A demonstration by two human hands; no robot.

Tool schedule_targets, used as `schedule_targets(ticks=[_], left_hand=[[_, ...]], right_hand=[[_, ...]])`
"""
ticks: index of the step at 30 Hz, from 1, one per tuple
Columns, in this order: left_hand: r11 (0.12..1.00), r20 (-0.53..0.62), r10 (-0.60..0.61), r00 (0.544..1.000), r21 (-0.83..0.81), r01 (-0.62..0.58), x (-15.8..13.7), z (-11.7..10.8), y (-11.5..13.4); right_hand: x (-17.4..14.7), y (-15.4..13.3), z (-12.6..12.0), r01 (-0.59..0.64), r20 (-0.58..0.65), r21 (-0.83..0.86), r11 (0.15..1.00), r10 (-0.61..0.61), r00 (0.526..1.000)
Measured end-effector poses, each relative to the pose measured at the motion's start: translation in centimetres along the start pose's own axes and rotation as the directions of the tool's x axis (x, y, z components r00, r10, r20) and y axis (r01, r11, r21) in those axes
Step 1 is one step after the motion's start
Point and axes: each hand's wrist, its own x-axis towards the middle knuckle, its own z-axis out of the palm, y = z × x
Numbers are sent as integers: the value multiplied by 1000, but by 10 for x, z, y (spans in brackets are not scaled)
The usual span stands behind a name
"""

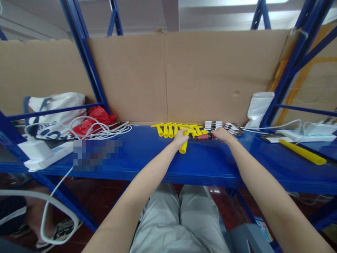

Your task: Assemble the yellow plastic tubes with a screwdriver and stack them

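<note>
My left hand is closed on a yellow T-shaped handle, its hollow round end facing me. In my right hand is a red-and-black screwdriver, held level and pointing left at the yellow handle. Its tip is too small to make out, so I cannot tell whether the two touch. Behind my hands, several more yellow T-shaped handles lie in a row against the cardboard. Just past my right hand are small stacks of white-and-black folded cards.
On the left of the blue shelf are coiled white cables, a red plastic bag, a cloth bag and a power strip. To the right lie a yellow tube, another power strip and a white pouch.
</note>
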Motion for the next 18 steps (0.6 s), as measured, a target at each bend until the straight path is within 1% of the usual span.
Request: schedule_targets(ticks=[2, 4, 7, 9, 11, 13, 14, 16, 18], left_hand=[[1000, 20, 1, 1000, 17, -2, 1, 1, -1], [1000, 38, -8, 999, 27, 7, 1, 2, -2], [999, 37, -10, 999, 37, 9, 1, 2, -3], [999, 29, -4, 1000, 39, 3, 1, 3, -3], [999, 15, 0, 1000, 33, 0, 2, 3, -4], [1000, 4, 1, 1000, 22, -1, 3, 4, -6], [1000, 2, -1, 1000, 17, 1, 3, 4, -6], [1000, 6, -2, 1000, 9, 2, 3, 4, -6], [1000, 10, -4, 1000, 5, 4, 3, 3, -5]], right_hand=[[-1, 1, 3, 7, 29, -97, 995, -4, 1000], [-2, 1, 5, 18, 98, -250, 968, 6, 995], [-3, -1, 6, 65, 208, -472, 879, 40, 977], [-3, -2, 5, 105, 226, -551, 828, 26, 974], [0, -1, 2, 119, 189, -610, 783, -2, 982], [5, 2, -3, 91, 105, -649, 755, -30, 994], [7, 4, -6, 59, 54, -651, 757, -32, 998], [10, 10, -12, -23, -53, -613, 790, -12, 999], [10, 16, -18, -106, -173, -554, 826, 10, 985]])
